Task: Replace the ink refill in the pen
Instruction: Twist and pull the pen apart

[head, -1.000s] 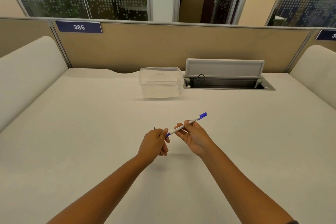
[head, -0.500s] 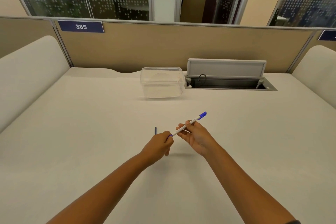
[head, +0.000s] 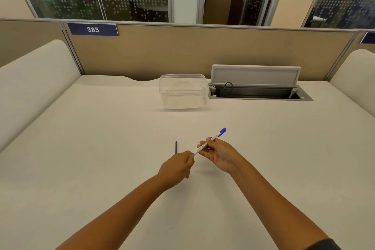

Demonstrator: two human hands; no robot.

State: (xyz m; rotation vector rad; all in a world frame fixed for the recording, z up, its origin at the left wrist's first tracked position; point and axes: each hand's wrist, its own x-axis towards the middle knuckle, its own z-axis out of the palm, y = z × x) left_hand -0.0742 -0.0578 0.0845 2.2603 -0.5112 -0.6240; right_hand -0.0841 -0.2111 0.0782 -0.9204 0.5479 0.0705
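Office cubicle, white desk (head: 101, 148): a person's right hand (head: 220, 155) pinches a white pen (head: 209, 141) by the barrel, blue cap end raised away, while the left hand (head: 176, 167) is closed at its near tip, fingers hiding whatever they grip. What looks like a thin blue refill (head: 176, 147) lies just beyond the left hand. A clear plastic container (head: 183, 91) sits farther back. Pen and refill are likely light; the refill slender, flexible and best held near its end.
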